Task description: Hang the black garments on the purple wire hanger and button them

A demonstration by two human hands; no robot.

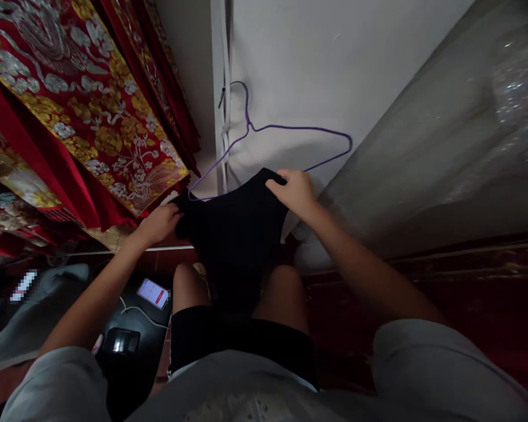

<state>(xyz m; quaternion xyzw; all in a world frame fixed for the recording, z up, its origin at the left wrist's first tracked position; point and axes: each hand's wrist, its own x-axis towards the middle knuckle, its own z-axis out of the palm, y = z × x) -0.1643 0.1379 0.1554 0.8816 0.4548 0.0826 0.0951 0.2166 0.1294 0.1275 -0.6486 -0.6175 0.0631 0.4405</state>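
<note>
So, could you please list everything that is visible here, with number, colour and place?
Garment: one, black, between the hands
Hanger: one, purple, above the garment
Wall: one, white, ahead
Cord: at least one, white, at the wall's left edge
Embroidered cloths: several, red with gold and silver, upper left
Plastic sheeting: count unclear, greyish, right
Phone: one, pale lit screen, on the black surface, lower left
Cable: one, white, beside the phone
Shiny object: one, dark, near the phone, unclear
Grey cloth: one, grey, far left
Shirt: one, grey, bottom
Shorts: one pair, black, bottom centre
Legs: two, bare, below the garment
Left hand: one, bare, gripping the garment's left side
Right hand: one, bare, gripping its upper right
</note>
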